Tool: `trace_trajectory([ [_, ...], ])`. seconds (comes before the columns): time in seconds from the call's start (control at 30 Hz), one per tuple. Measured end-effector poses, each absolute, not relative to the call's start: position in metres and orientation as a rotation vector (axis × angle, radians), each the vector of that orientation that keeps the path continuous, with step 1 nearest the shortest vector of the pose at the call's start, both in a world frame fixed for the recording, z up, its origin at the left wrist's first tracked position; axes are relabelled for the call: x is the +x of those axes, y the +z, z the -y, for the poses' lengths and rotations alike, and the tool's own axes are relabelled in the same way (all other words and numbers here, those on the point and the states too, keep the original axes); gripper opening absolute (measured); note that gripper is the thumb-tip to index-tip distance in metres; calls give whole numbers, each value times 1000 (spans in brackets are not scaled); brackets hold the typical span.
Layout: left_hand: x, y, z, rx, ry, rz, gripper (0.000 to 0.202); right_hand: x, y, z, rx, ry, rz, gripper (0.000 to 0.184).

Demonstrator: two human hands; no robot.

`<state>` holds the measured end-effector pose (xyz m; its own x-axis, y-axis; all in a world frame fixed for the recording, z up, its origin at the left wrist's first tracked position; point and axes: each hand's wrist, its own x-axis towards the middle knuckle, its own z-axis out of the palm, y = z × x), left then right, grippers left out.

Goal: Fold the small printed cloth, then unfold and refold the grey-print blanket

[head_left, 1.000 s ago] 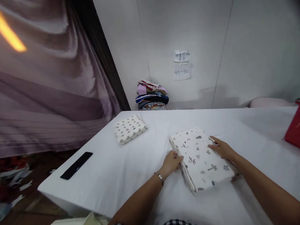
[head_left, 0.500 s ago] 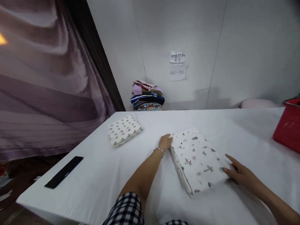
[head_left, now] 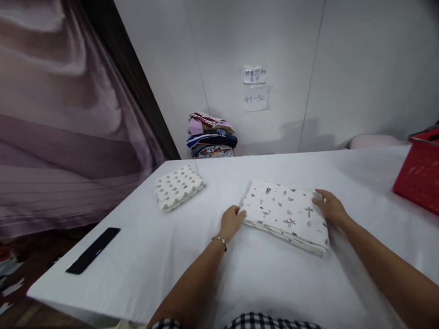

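Your left hand (head_left: 232, 221) and right hand (head_left: 329, 207) lie open against opposite ends of the folded cloth (head_left: 286, 213), soft and probably floppy, best lifted from beneath.

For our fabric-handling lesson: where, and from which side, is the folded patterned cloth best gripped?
Probably at its two short ends, from left and right. The folded cloth lies flat on the table with layered edges along its near side, so pinching each end through all layers should keep it together. Left hand and right hand touch those ends.
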<state>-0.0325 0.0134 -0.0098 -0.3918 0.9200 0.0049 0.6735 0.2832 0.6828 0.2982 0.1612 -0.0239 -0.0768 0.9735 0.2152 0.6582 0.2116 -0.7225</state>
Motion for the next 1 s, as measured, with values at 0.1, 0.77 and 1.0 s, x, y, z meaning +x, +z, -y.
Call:
trace_trajectory([
  [0.1,-31,-8,-10,1553,953,-2156,30,307,-22,-131,-1411,613,1773,38],
  [0.77,28,5,-8,2465,747,-1546,23,320,-5,1,-1315,696,2106,30],
  [1.0,70,10,-12,2550,714,-1303,19,317,-15,1,-1397,663,2097,33],
])
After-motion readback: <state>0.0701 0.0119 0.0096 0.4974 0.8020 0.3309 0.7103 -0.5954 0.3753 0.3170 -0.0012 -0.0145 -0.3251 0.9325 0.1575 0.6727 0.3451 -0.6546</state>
